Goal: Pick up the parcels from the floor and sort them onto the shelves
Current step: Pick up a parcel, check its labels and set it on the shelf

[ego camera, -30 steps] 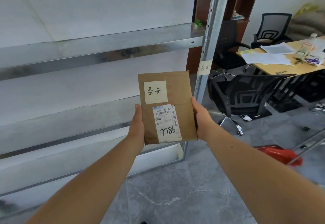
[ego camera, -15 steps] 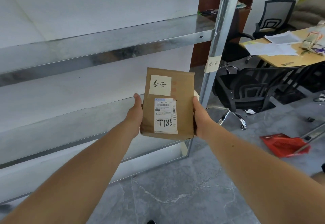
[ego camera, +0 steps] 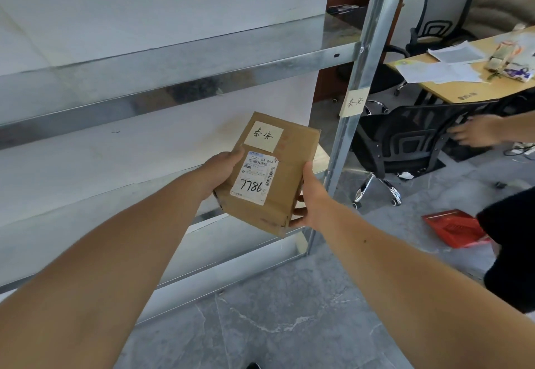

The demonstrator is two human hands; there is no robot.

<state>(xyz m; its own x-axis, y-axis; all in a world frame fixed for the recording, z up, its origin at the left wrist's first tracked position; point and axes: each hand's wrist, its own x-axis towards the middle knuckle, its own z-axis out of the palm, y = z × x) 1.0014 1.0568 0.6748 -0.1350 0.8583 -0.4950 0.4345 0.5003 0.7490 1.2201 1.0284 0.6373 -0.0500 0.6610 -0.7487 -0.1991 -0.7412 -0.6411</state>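
One brown rectangular cardboard parcel (ego camera: 285,177), tilted, raised off the floor in front of the metal shelves (ego camera: 179,79), near their right upright. Top face carries a cream handwritten note and a white barcode label marked "7786". Near bottom corner creased.

Metal shelves (ego camera: 179,64) bare; grey floor (ego camera: 289,325) w/ red dustpan (ego camera: 454,228), office chair (ego camera: 405,148).

Matt brown cardboard, with paper labels, is seen in the parcel (ego camera: 269,172); glossy galvanised metal in the shelves (ego camera: 179,79) behind the hands; polished grey stone in the floor (ego camera: 275,319) below them.
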